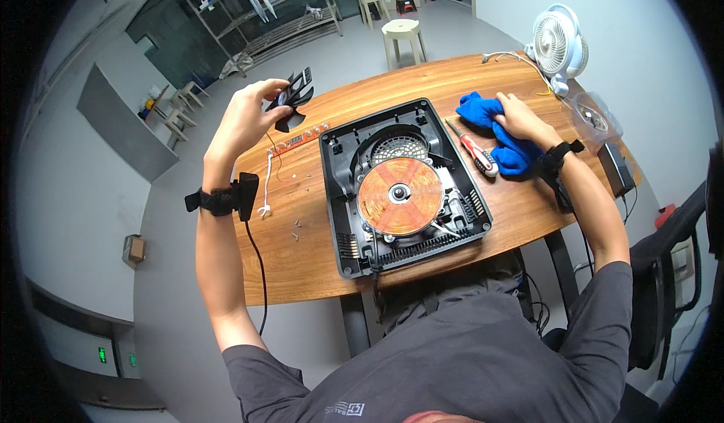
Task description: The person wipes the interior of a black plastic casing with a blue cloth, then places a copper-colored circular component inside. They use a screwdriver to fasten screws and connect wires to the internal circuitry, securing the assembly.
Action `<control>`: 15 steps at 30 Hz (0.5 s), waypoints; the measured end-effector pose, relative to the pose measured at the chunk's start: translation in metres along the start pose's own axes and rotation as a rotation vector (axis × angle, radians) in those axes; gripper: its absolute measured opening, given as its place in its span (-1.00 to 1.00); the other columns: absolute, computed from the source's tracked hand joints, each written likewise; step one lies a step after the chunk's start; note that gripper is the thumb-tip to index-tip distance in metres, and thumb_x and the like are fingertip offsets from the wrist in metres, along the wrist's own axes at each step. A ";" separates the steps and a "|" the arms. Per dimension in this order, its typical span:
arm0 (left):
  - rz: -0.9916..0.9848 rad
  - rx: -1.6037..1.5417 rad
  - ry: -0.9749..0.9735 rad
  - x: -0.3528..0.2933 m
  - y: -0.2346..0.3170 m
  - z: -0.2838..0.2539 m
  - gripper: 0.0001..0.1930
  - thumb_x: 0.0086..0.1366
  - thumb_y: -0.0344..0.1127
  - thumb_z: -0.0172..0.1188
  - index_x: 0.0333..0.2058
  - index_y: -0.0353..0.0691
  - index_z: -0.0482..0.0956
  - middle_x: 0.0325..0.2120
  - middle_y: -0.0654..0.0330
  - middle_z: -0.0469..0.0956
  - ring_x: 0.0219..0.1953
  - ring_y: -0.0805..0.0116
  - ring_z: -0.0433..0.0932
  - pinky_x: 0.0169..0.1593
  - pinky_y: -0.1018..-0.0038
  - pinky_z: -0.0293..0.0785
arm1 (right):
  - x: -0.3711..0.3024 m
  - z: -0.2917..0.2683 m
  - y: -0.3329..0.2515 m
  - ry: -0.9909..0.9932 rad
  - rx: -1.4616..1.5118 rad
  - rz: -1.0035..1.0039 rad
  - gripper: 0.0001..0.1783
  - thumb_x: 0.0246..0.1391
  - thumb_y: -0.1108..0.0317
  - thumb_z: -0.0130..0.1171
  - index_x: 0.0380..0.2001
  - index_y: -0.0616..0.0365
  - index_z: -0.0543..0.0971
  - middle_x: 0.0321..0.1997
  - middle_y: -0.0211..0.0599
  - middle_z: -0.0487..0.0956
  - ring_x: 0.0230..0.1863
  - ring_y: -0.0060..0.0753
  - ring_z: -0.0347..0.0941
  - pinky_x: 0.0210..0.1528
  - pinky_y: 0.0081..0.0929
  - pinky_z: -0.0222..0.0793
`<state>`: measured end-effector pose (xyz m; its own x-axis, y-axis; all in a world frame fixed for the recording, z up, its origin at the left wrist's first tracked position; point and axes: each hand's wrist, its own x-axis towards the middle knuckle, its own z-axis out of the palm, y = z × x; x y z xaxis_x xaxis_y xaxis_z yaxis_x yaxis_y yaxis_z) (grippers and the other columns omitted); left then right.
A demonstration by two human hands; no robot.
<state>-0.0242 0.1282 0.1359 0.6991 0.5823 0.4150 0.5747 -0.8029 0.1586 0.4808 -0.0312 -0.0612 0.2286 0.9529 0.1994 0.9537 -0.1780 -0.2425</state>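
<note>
On the wooden table (317, 272) sits an opened cooker base (403, 185), a black tray with its copper coil (400, 196) showing in the middle and a round grille just behind it. Left of the base, the left hand (245, 117) is raised above the table's far left edge, its fingers pinched around a small black fan (296, 97) held up in the air, blades facing the person. Below that hand lie a narrow circuit strip (299, 138), a white cable (267, 185) and a few loose screws (297, 229) on the wood. Right of the base, the right hand (520, 117) presses down on a blue cloth (494, 132), fingers closed into its folds. A red-handled screwdriver (475, 151) lies between the cloth and the base, touching the cloth's edge. At the far right corner stands a white desk fan (559, 46).
</note>
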 end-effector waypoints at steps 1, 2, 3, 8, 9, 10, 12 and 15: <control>-0.004 -0.026 0.012 0.001 0.000 -0.002 -0.54 0.19 -0.34 0.43 0.08 -0.22 0.61 -0.16 -0.02 0.69 -0.04 0.16 0.67 0.09 0.31 0.53 | 0.004 -0.005 -0.001 0.035 0.010 0.017 -0.42 0.18 0.24 0.25 0.19 0.23 0.35 0.08 0.34 0.46 0.12 0.37 0.43 0.20 0.05 0.39; 0.003 -0.059 0.021 0.006 0.002 -0.001 -0.54 0.19 -0.34 0.43 0.09 -0.22 0.61 -0.16 -0.01 0.69 -0.05 0.16 0.67 0.09 0.31 0.53 | 0.007 -0.006 0.012 0.139 0.022 -0.028 -0.44 0.18 0.24 0.23 0.18 0.24 0.36 0.08 0.33 0.47 0.12 0.35 0.44 0.21 0.04 0.38; -0.010 -0.085 0.030 0.005 0.001 -0.001 -0.54 0.20 -0.33 0.43 0.09 -0.22 0.60 -0.17 0.00 0.70 -0.05 0.16 0.67 0.10 0.31 0.52 | 0.007 -0.024 -0.003 0.147 0.038 -0.005 -0.46 0.18 0.25 0.22 0.17 0.23 0.38 0.07 0.28 0.49 0.12 0.33 0.44 0.19 0.03 0.38; -0.006 -0.291 0.040 0.012 0.021 0.008 -0.56 0.26 -0.33 0.41 0.10 -0.27 0.58 -0.21 0.08 0.72 -0.29 0.43 0.69 -0.21 0.48 0.63 | 0.018 -0.094 -0.048 0.364 0.130 -0.182 -0.57 0.17 0.27 0.25 0.04 0.24 0.47 -0.02 0.15 0.55 0.05 0.15 0.51 0.14 -0.10 0.40; 0.048 -0.280 0.073 0.015 0.025 0.013 -0.56 0.26 -0.34 0.41 0.09 -0.27 0.58 -0.23 0.08 0.72 -0.28 0.44 0.69 -0.19 0.47 0.64 | 0.020 -0.108 -0.064 0.380 0.144 -0.181 -0.58 0.19 0.27 0.24 0.04 0.25 0.47 -0.03 0.12 0.56 0.02 0.10 0.53 0.13 -0.15 0.41; 0.010 -0.321 0.045 0.018 0.034 0.016 -0.57 0.28 -0.35 0.39 0.10 -0.26 0.58 -0.20 0.10 0.72 -0.24 0.45 0.69 -0.16 0.48 0.64 | 0.021 -0.121 -0.082 0.397 0.186 -0.209 -0.58 0.21 0.25 0.24 0.05 0.24 0.48 -0.03 0.11 0.57 0.02 0.06 0.54 0.12 -0.17 0.43; -0.010 -0.418 0.030 0.026 0.053 0.022 -0.59 0.30 -0.36 0.37 0.11 -0.25 0.58 -0.18 0.12 0.72 -0.20 0.47 0.68 -0.13 0.50 0.63 | 0.026 -0.136 -0.113 0.450 0.244 -0.259 -0.58 0.26 0.19 0.22 0.07 0.21 0.49 -0.03 0.04 0.59 0.01 -0.04 0.57 0.12 -0.20 0.46; 0.029 -0.572 0.057 0.037 0.071 0.034 -0.59 0.32 -0.37 0.35 0.13 -0.26 0.56 -0.14 0.09 0.70 -0.15 0.42 0.68 -0.02 0.45 0.63 | 0.030 -0.150 -0.169 0.487 0.401 -0.342 -0.51 0.17 0.17 0.28 0.05 0.27 0.50 -0.02 0.14 0.59 0.07 0.08 0.55 0.17 -0.14 0.44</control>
<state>0.0565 0.0968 0.1321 0.6781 0.5640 0.4713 0.2226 -0.7687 0.5996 0.3561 -0.0098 0.1285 0.0805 0.7045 0.7051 0.8638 0.3037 -0.4020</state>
